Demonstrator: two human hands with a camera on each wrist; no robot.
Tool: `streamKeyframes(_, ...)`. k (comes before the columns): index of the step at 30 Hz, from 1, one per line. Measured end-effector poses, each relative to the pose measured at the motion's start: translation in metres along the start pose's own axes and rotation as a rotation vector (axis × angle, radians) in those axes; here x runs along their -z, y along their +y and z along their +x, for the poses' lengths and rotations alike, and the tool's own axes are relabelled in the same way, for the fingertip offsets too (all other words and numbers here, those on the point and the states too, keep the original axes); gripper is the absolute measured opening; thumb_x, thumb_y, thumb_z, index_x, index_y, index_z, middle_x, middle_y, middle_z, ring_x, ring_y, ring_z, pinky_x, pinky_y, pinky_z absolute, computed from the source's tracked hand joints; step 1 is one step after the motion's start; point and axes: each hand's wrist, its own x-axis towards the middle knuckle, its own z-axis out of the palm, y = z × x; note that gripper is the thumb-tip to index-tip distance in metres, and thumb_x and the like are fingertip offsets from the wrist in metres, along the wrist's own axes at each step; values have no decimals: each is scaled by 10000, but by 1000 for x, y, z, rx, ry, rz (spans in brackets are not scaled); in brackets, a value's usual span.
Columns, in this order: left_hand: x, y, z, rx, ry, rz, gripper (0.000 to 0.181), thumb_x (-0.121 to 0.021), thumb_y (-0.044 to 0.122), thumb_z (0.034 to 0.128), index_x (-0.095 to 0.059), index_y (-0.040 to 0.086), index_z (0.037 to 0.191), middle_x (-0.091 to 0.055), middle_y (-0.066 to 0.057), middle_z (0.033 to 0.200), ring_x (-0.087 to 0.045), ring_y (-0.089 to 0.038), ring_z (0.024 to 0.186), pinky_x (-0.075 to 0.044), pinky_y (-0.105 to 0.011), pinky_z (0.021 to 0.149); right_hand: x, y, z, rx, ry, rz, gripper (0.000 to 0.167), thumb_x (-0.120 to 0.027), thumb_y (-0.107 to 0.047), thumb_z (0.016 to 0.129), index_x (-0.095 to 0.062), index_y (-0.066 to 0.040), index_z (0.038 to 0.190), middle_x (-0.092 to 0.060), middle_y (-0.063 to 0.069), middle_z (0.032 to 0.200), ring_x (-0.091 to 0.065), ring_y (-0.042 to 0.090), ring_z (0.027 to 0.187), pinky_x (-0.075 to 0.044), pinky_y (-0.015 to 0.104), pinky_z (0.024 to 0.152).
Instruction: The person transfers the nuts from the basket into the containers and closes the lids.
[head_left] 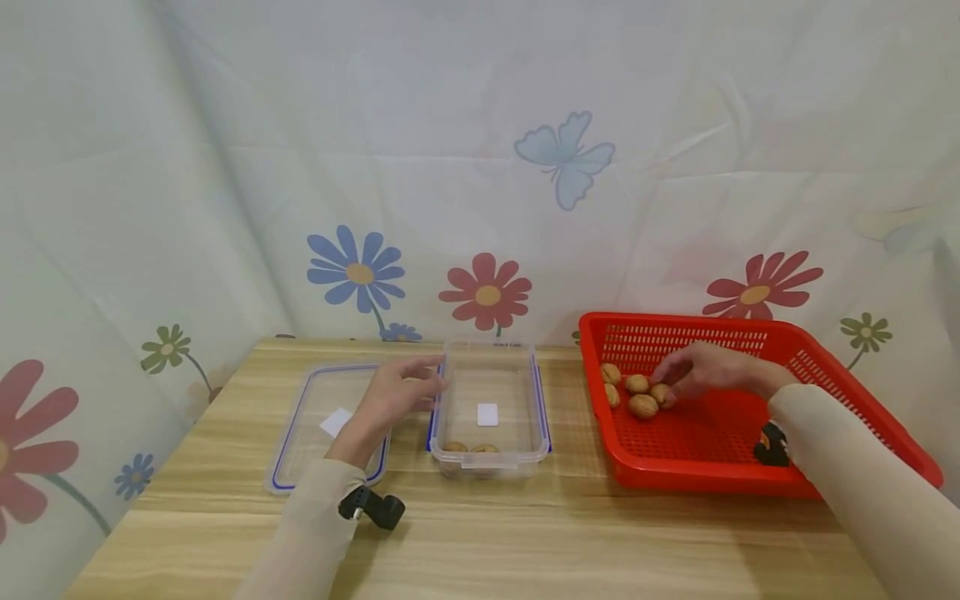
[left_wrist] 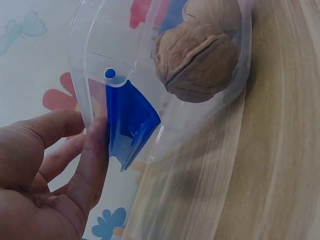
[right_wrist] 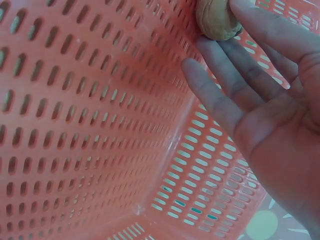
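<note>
Carefully pinching a walnut between thumb and fingers of the right hand, inside the red basket. Having other walnuts just beside these fingertips. Touching the clear container near its blue clip with the left hand, fingers loosely extended. Showing two walnuts inside, to the right of this hand, and a lid on the surface, to its left.
</note>
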Motion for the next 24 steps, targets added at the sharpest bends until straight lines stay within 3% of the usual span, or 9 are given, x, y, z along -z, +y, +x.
streamKeyframes(12,1,3,0,29,9,-1,475,-740,124,988,-654,66,1452,-695,-183,1224,-720,-285,1023,-628,-419,907,1,1,0,-45,6,14,396,-800,-192,953,-716,-17,1298,-736,77,1174,-659,248,1013,-598,460,955)
streamKeyframes(24,2,5,2,29,-1,-16,477,-744,107,990,-648,54,1454,-690,-191,1231,-726,-286,1004,-634,-411,886,8,-19,-8,-66,168,-31,523,-832,-345,930,-712,-64,1355,-725,79,1257,-635,279,1104,-575,544,987)
